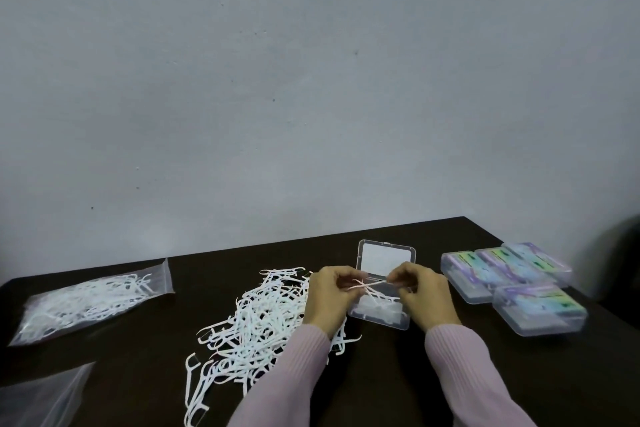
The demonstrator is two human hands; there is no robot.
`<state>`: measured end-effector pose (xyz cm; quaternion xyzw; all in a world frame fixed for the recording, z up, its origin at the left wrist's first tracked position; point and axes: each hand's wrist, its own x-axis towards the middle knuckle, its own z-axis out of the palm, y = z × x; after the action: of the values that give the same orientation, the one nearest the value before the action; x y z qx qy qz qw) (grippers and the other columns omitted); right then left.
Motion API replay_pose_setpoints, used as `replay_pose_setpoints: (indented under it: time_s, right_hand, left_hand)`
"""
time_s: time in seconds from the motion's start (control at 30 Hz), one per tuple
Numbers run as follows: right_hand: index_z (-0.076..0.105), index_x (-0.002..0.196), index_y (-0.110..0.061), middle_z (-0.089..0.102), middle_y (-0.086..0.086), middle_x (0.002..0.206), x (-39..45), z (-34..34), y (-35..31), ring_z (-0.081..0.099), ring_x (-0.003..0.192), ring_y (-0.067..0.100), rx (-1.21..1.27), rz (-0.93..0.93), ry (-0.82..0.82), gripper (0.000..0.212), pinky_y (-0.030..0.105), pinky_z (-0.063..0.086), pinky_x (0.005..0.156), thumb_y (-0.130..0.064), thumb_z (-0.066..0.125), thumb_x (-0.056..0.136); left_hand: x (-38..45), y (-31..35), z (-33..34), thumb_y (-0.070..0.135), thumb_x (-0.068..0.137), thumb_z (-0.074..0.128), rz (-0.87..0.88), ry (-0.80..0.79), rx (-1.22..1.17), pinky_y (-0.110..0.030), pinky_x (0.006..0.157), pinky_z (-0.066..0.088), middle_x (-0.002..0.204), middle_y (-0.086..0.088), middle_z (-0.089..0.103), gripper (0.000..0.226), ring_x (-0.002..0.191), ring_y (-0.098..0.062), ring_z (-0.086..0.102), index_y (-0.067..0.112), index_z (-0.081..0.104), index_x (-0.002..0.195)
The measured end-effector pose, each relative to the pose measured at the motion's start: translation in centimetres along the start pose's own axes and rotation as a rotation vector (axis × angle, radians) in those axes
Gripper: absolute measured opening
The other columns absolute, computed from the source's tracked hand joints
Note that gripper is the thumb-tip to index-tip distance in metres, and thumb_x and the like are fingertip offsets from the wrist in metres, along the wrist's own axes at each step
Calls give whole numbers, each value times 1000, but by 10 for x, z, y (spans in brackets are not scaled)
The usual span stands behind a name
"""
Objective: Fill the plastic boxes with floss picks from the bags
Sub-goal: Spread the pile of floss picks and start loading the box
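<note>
The work surface is a dark table (433, 392) set against a plain grey wall (277, 80).

Hands: both hands are raised just above the open box. The left hand (329, 295) has its fingers curled and pinches one end of a few floss picks (369, 284). The right hand (420, 293) has its fingers curled and pinches the other end of the same floss picks. The picks cross between the two hands. Both forearms wear pink ribbed sleeves (460, 367).

Open box: a clear plastic box (384, 314) lies directly below the hands, at the centre of the table. Its lid (386, 258) stands open on the far side. Some white picks lie in the tray; the count cannot be told.

Loose picks: a large pile of white floss picks (252, 319) lies on the table just left of the open box, partly under the left forearm.

Bags: a clear bag (90, 302) containing more picks lies at the left of the table, well apart from the pile. A second clear bag (45, 395) lies at the lower left corner; its contents cannot be told.

Closed boxes: four clear boxes with coloured labels (512, 277) are grouped at the right of the table, three in a row at the back and one in front, touching or just beside each other
</note>
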<state>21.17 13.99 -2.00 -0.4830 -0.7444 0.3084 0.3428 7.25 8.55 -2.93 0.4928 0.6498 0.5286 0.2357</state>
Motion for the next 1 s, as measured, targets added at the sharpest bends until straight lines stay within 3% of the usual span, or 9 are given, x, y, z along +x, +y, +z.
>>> replay_pose_setpoints:
  time_s: [0.1, 0.17, 0.27, 0.37, 0.57, 0.73, 0.83, 1.0]
  right_hand:
    - [59, 85, -21, 61, -2, 94, -1, 0, -1, 57, 86, 7, -14, -24, 19, 22, 20, 48, 83, 1, 59, 84]
    - [60, 94, -23, 60, -3, 103, -2, 2, -2, 57, 98, 10, -72, -63, -20, 24, 24, 47, 93, -2, 61, 83]
    - [56, 114, -30, 52, -9, 120, -4, 4, -3, 47, 116, 10, -296, -127, -99, 33, 35, 30, 110, -15, 62, 86]
    - [56, 113, -33, 53, -12, 120, -4, 2, -2, 42, 117, 9, -527, -185, -75, 24, 35, 25, 106, -29, 57, 89]
    - [61, 105, -34, 57, -11, 110, -5, -2, -1, 42, 112, 10, -652, -158, -46, 17, 37, 26, 103, -38, 54, 89]
    - [60, 96, -36, 56, -13, 106, -5, -2, -1, 43, 109, 8, -591, -177, -75, 10, 36, 26, 100, -38, 56, 87]
    - [58, 90, -39, 55, -15, 104, -4, -2, -1, 43, 109, 7, -532, -188, -129, 4, 36, 24, 100, -37, 56, 87]
    - [64, 98, -36, 55, -11, 108, -4, -2, 2, 43, 110, 8, -569, -155, -169, 19, 36, 24, 101, -45, 50, 89]
  left_hand:
    - [0, -2, 0, -6, 77, 70, 33, -23, 15, -13, 75, 53, 95, 2, 70, 28, 85, -3, 66, 15, 73, 96]
    - [0, -2, 0, -8, 77, 69, 48, -36, 27, -12, 74, 52, 96, 1, 69, 29, 85, -3, 66, 14, 73, 96]
    - [0, -4, 1, -5, 79, 68, 90, -61, 93, -17, 82, 54, 95, 4, 69, 30, 87, -3, 65, 15, 72, 102]
    - [0, -7, 3, 1, 81, 69, 137, -60, 162, -12, 82, 51, 99, 5, 69, 30, 90, -1, 64, 15, 69, 108]
    - [0, -9, 4, 5, 81, 70, 151, -45, 175, -9, 80, 48, 93, 11, 66, 28, 86, 3, 61, 15, 69, 107]
    - [-1, -12, 5, -8, 82, 62, 118, -9, 64, -18, 79, 54, 93, 4, 69, 27, 87, -3, 65, 12, 70, 99]
    - [-1, -13, 4, -11, 84, 57, 93, -2, 27, -13, 72, 52, 95, 1, 69, 30, 89, -3, 65, 11, 70, 99]
    - [-2, -13, 2, -8, 89, 52, 98, -22, 38, -9, 78, 48, 96, 5, 70, 31, 94, -2, 63, 17, 70, 95]
